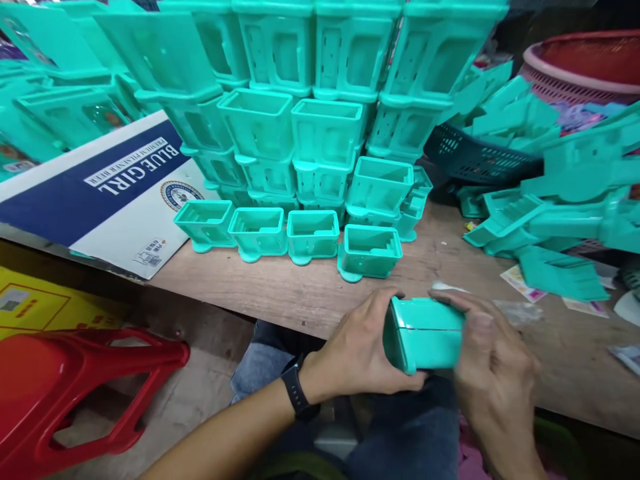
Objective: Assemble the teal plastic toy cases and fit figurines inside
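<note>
Head view: a teal box (433, 330) is off to the right of the printed carton (115, 187) and nearer the person, held up between two hands. The left hand (367, 343) grips one end, thumb below and fingers above; the right hand (493, 360) is curled around the other end, its exact contact blurred. A seam runs across the box's upturned face.

The work looks well under way, though not finished: four small boxes (313, 243) stand in a row right of the carton, and stacked boxes (325, 133) rise behind that row, while loose panels (565, 277) lie far right of the carton, seemingly yet to be used.

The row's boxes are open-topped, with inner ledges but no clear contents. Farther right of the carton, a dark basket (480, 160) is heaped with teal pieces; what a pink basket (555, 83) beyond it contains, I cannot tell
</note>
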### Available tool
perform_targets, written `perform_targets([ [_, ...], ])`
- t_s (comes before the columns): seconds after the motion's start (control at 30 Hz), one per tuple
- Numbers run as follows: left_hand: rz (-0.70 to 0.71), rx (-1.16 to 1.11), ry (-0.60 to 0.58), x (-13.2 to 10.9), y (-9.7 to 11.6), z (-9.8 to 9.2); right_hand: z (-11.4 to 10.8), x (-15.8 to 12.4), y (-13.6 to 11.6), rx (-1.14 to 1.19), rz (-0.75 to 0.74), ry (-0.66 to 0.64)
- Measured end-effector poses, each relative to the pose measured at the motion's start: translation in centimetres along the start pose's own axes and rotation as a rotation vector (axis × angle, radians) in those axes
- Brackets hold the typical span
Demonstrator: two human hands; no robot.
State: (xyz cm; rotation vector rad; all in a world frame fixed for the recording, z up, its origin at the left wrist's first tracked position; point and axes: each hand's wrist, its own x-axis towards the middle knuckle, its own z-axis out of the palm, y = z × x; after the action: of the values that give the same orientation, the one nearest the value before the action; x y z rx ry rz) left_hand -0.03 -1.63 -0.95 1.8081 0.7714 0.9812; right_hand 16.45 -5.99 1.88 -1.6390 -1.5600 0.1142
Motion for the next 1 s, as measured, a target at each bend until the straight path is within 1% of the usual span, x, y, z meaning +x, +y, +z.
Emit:
perform_targets([
  [0.07, 0.003, 0.012, 0.003, 0.2, 0.1, 0.3, 0.0, 0.1, -0.4, -0.107, -0.159, -0.020],
  [0.13, 0.009, 0.024, 0.007, 0.4, 0.2, 0.6, 0.2, 0.2, -0.7, -0.181, -0.212, -0.045],
  [0.2, 0.002, 0.055, 0.013, 0.5, 0.4, 0.9, 0.5, 0.2, -0.6, -0.228, -0.193, -0.039],
  [0.3, -0.001, 0.090, 0.025, 0.8, 0.5, 1.5, 0.8, 0.4, -0.4, -0.241, -0.159, 0.012],
  [0.43, -0.025, 0.111, 0.085, 1.0, 0.7, 2.0, 1.1, 0.9, -0.1, -0.220, -0.179, 0.032],
  [0.5, -0.043, 0.130, 0.097, 1.1, 0.6, 2.1, 1.1, 1.1, -0.1, -0.211, -0.188, 0.034],
  [0.63, -0.031, 0.123, 0.062, 0.7, 0.6, 2.0, 0.5, 1.0, -0.1, -0.194, -0.218, 0.035],
  [0.7, -0.047, 0.075, 0.098, 0.2, 0.8, 2.0, 0.1, 0.6, -0.1, -0.109, -0.208, 0.074],
  [0.73, -0.076, 0.024, 0.142, -0.1, 0.9, 2.0, -0.1, 0.3, 0.0, -0.043, -0.167, 0.131],
  [0.77, -0.114, -0.044, 0.199, -0.5, 1.0, 2.0, -0.1, 0.0, 0.1, 0.050, -0.088, 0.210],
  [0.83, -0.188, -0.201, 0.321, -1.4, 1.3, 2.3, 0.4, -0.6, 0.2, 0.324, 0.171, 0.373],
  [0.87, -0.210, -0.268, 0.376, -1.8, 1.4, 2.6, 0.9, -0.9, 0.1, 0.488, 0.327, 0.403],
  [0.9, -0.225, -0.315, 0.416, -2.3, 1.4, 3.0, 1.4, -1.2, 0.0, 0.647, 0.473, 0.384],
  [0.93, -0.236, -0.341, 0.444, -2.8, 1.3, 3.4, 2.1, -1.5, -0.1, 0.784, 0.589, 0.329],
  [0.97, -0.245, -0.350, 0.458, -3.2, 1.2, 3.9, 2.6, -1.7, -0.3, 0.881, 0.665, 0.260],
  [1.0, -0.245, -0.346, 0.459, -3.7, 1.1, 4.4, 3.1, -1.8, -0.5, 0.945, 0.700, 0.192],
])
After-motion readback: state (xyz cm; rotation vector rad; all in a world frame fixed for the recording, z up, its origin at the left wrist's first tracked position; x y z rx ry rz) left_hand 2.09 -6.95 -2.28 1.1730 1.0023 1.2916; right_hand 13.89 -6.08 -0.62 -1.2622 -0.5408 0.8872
